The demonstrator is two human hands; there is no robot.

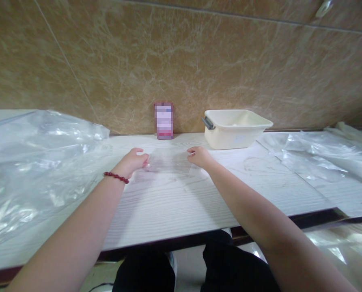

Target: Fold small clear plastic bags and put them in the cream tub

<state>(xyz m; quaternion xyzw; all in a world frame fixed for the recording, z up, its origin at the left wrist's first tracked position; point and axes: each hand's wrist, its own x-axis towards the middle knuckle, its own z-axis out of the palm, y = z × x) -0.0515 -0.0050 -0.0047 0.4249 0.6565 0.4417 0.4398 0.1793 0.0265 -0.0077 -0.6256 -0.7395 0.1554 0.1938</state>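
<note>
A small, flat, see-through plastic bag is stretched between my two hands, low over the white wood-grain table; whether it touches the tabletop is hard to tell. My left hand, below a dark red bead bracelet, pinches the bag's left side between thumb and fingers. At the right edge, the fingers of my right hand are closed together on the bag. Its outline is faint against the pale surface.
Against the marbled wall stands a phone with a blurred screen. Right of it is a cream plastic tub with a grey handle clip. Large clear plastic covers the left, and more plastic lies right. The table's dark front edge is near my legs.
</note>
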